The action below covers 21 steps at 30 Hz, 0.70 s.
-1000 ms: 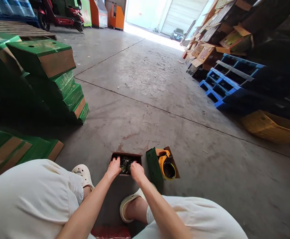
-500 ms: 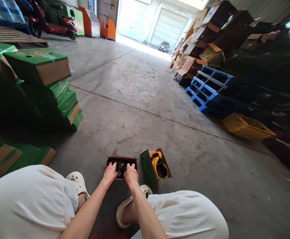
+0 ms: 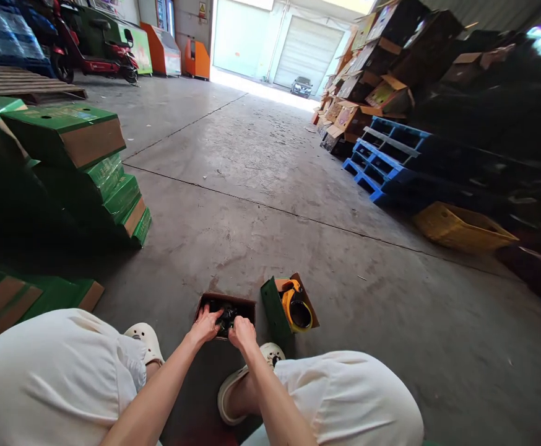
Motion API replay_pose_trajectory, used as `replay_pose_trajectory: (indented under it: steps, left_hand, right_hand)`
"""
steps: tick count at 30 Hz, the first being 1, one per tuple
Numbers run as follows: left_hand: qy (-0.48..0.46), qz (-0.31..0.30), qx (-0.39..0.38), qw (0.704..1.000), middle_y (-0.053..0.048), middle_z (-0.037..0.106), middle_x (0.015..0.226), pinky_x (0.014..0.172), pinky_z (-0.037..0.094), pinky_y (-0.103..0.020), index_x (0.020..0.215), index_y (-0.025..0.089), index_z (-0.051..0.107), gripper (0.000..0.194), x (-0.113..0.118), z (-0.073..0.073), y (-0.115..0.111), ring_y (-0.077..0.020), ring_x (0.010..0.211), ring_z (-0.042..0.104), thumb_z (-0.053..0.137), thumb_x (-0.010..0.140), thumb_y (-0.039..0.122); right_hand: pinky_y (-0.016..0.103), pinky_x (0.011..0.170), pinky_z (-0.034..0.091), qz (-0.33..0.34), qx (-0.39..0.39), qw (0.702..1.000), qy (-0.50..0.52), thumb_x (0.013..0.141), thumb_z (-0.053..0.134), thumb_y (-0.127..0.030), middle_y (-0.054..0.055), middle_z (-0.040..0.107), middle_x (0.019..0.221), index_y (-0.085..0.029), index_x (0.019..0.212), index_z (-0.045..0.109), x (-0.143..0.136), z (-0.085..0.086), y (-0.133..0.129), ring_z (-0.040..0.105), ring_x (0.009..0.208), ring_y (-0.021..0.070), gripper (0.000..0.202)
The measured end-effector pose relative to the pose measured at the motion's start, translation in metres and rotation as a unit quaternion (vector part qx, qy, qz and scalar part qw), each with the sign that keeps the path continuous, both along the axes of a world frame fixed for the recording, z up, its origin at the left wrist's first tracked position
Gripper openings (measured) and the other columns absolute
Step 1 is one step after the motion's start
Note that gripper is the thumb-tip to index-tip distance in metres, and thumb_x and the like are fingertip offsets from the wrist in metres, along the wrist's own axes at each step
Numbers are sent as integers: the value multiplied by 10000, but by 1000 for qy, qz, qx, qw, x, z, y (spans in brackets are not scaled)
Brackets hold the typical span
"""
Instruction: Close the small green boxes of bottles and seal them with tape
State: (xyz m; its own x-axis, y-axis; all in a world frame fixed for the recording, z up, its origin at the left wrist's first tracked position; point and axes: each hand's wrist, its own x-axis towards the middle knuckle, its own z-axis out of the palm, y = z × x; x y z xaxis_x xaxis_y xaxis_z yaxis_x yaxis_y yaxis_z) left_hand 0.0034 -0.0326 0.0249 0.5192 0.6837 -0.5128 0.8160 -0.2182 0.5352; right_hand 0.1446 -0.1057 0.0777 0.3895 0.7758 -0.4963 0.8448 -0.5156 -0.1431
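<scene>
A small open cardboard box [image 3: 247,303] stands on the floor between my feet, holding a dark, glossy, crinkled bundle [image 3: 226,313] whose kind I cannot make out. My left hand [image 3: 206,324] reaches over the box's left side, fingers apart on the bundle and thumb stretched towards the middle. At the box's near right side, my right hand [image 3: 242,333] has its fingers curled in at the bundle's edge; what they grip is hidden. Just to the right, a green open carton [image 3: 276,310] holds a yellow tape dispenser [image 3: 291,298].
Green cartons [image 3: 95,141] are stacked at left. On the right are blue pallets [image 3: 382,162], a yellow crate [image 3: 460,229] and a heap of cardboard boxes [image 3: 345,118]. A red scooter [image 3: 94,64] stands at the back left. My white clogs [image 3: 146,341] flank the small box.
My right hand has closed its fingers and shifted slightly down. My left thumb has stretched further over the dark bundle. The camera view has tilted slightly upward.
</scene>
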Motion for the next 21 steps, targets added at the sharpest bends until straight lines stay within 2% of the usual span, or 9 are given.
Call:
replay_pose_trajectory:
  steps: [2,5,7,9,12,14,16,18,21]
  left_hand:
    - [8,-9,11,1000,-122,328,1719,1279,307,-458,1618,322,481,733,1,0,-2,-366,1616,272,616,913,175]
    - [11,14,77,997,-126,343,1703,1261,334,-413,1555,289,560,649,3,0,-11,-340,1572,363,607,919,168]
    - [4,43,146,988,-141,410,1658,1243,352,-389,1468,229,626,527,5,0,-20,-311,1512,443,567,948,168]
    - [12,52,180,982,-167,521,1563,1213,378,-386,1393,173,651,437,7,2,-27,-295,1426,527,530,973,164]
    - [56,31,135,989,-179,645,1414,1136,427,-360,1364,140,631,396,7,11,-24,-285,1314,616,572,976,188]
    - [76,16,99,992,-150,694,1351,1071,452,-318,1325,162,637,364,6,18,-16,-269,1286,644,618,964,204]
    - [80,4,86,993,-103,736,1285,996,471,-283,1233,199,669,283,4,25,-9,-250,1249,671,637,953,197]
    - [83,3,86,993,-71,763,1214,931,482,-271,1131,221,696,206,2,29,-4,-241,1192,702,623,947,167]
    - [92,8,95,991,-80,770,1170,900,484,-279,1060,219,707,221,1,33,-2,-244,1150,720,542,962,108]
  right_hand:
    - [374,943,555,-17,-7,1000,11,960,617,-179,231,753,1260,-105,1424,631,-1,-2,1,735,1186,342,470]
    - [420,1046,512,-41,19,999,4,999,633,-311,272,706,1345,-59,1586,464,-4,-5,8,589,1398,385,661]
    - [449,1089,484,-59,57,996,-26,1022,610,-462,301,628,1446,-68,1567,500,-7,-8,15,495,1474,404,682]
    - [452,1080,489,-67,83,993,-45,1014,609,-529,308,539,1541,-93,1505,581,-7,-14,20,516,1447,400,656]
    - [408,1050,503,-54,95,993,-37,985,675,-448,279,469,1617,-131,1452,640,-5,-24,25,553,1415,371,565]
    - [350,1019,499,-39,118,991,-42,971,688,-324,221,565,1556,-174,1326,727,-1,-30,27,587,1381,334,388]
    - [284,940,495,-33,141,988,-55,998,619,-232,152,724,1342,-206,1122,795,4,-33,27,678,1231,272,217]
    - [250,846,483,-45,150,986,-63,1052,508,-204,112,785,1111,-210,1023,801,13,-32,27,731,1033,222,295]
    - [249,783,471,-73,155,982,-83,1098,391,-199,114,774,1055,-197,1080,787,30,-23,24,731,938,209,396]
